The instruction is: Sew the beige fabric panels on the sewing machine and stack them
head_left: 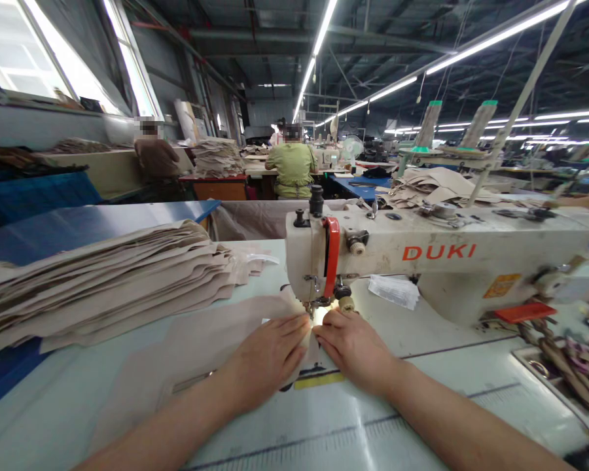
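Note:
A thin beige fabric piece (196, 333) lies on the sewing table, its right edge under the needle area of a white sewing machine (383, 248). My left hand (272, 350) rests flat on this fabric, fingers stretched towards the presser foot (313, 307). On the other side of the needle, my right hand (356, 343) has its fingers bent and pressed together at the fabric's edge. The two hands' fingertips are close together, just in front of the foot. A small lamp glow lights that spot. The right fingertips are partly hidden.
Stacked beige fabric pieces (127, 281) lie at the left. A white paper label (395, 291) sits beneath the machine arm. At the right, a tray (544, 373) holds straps and a metal ring. Thread cones (427, 127) stand behind. Two people work farther back.

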`<action>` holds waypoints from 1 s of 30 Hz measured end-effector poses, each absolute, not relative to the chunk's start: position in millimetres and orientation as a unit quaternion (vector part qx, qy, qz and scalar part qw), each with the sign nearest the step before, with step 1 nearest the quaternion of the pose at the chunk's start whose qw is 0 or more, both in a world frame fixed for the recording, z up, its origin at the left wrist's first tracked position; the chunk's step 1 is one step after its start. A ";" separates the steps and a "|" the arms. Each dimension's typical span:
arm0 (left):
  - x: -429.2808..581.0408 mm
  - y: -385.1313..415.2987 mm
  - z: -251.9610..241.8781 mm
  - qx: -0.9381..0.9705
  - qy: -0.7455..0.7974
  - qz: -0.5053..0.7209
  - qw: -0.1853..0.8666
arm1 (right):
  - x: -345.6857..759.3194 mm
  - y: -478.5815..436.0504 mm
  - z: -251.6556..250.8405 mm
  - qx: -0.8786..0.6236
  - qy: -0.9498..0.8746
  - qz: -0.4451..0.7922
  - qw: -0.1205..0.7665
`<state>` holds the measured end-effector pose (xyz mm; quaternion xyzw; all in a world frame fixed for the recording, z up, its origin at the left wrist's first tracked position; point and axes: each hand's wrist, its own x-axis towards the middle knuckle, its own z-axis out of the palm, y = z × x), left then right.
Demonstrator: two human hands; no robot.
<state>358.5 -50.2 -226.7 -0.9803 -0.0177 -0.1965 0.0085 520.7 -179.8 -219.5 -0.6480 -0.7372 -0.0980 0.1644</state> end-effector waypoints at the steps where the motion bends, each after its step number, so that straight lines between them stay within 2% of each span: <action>1: 359.2 -48.7 -226.7 -0.981 -0.020 -0.191 0.004 | 520.5 -179.7 -219.4 -0.649 -0.737 -0.099 0.163; 10: 368.1 -34.4 -229.1 -0.984 -0.056 -0.168 -0.028 | 519.9 -180.1 -219.5 -0.659 -0.726 -0.102 0.165; 20: 300.2 -65.3 -218.4 -0.988 -0.086 -0.114 -0.064 | 519.2 -189.9 -227.2 -0.614 -0.741 -0.068 0.262; 23: 274.3 -84.5 -207.1 -0.986 -0.109 -0.122 -0.038 | 518.3 -190.7 -229.7 -0.594 -0.754 -0.055 0.277; 27: 239.3 -101.8 -198.4 -0.957 -0.187 -0.220 0.029 | 516.6 -195.0 -230.6 -0.581 -0.763 -0.040 0.280; 30: 205.2 -107.6 -213.3 -0.975 -0.178 -0.127 0.034 | 518.5 -198.2 -234.4 -0.578 -0.766 -0.046 0.277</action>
